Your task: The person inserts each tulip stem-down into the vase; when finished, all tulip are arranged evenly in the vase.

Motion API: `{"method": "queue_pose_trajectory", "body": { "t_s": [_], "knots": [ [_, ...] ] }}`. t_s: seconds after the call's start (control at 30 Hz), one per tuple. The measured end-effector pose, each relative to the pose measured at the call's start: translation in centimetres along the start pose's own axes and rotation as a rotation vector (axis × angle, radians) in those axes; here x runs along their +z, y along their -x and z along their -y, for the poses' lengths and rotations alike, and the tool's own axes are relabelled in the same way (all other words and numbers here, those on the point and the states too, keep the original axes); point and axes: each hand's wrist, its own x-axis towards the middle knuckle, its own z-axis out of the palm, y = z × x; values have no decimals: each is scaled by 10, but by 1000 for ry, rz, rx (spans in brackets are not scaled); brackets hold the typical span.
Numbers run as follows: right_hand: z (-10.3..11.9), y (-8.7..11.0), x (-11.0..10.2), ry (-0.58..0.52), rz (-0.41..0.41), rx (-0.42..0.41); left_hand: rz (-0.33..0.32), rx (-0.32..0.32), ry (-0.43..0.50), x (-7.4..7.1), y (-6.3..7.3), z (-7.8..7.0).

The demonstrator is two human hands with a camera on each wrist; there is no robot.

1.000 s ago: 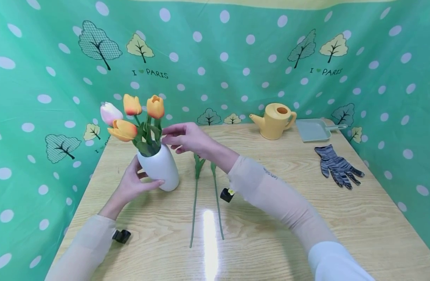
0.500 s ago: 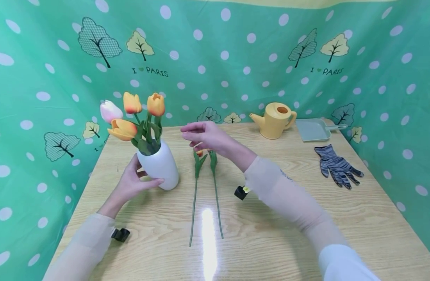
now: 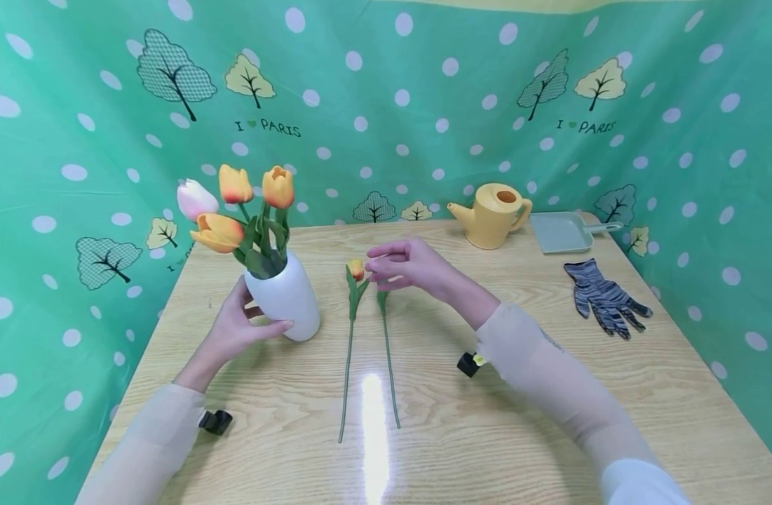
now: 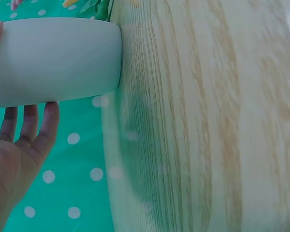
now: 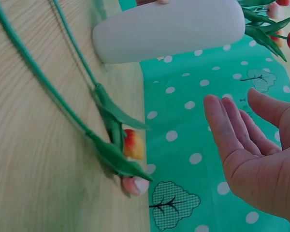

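My left hand grips a white vase, thumb on the near side and fingers on the other. Artificial tulips stand in the vase: a pink tulip and several orange ones. Two more tulips lie on the table to its right. One has a yellow-orange head; the pink head of the other shows in the right wrist view but is covered by my right hand in the head view. That hand is raised over the lying flowers, fingers loosely extended and holding nothing.
A yellow watering can stands at the back of the wooden table. To its right are a grey-green dustpan and a dark striped glove. A green dotted curtain hangs behind the table.
My right hand has moved away from the vase, right and slightly down, to above the lying tulips. My left hand and the vase have stayed in place.
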Motion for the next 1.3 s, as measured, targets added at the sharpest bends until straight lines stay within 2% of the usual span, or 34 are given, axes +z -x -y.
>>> {"method": "queue_pose_trajectory", "body": {
  "t_s": [0.2,0.43,0.73,0.9,1.03,1.17,1.3],
  "knots": [
    [-24,14,-9,14,-9,35,-2,4,7,-1,0,-5],
    [-53,25,-25,52,-25,143,8,12,35,2,-2,-4],
    [-85,30,-41,72,23,273,8,-15,38,7,-2,0],
    [-99,29,-40,70,41,324,8,-19,28,7,1,-1],
    [-101,26,-34,73,21,337,6,-9,21,4,3,-2],
    [-100,21,-26,117,12,357,8,2,11,2,3,-2],
    [-99,17,-18,180,37,374,8,6,14,2,2,-2]
  ]
}}
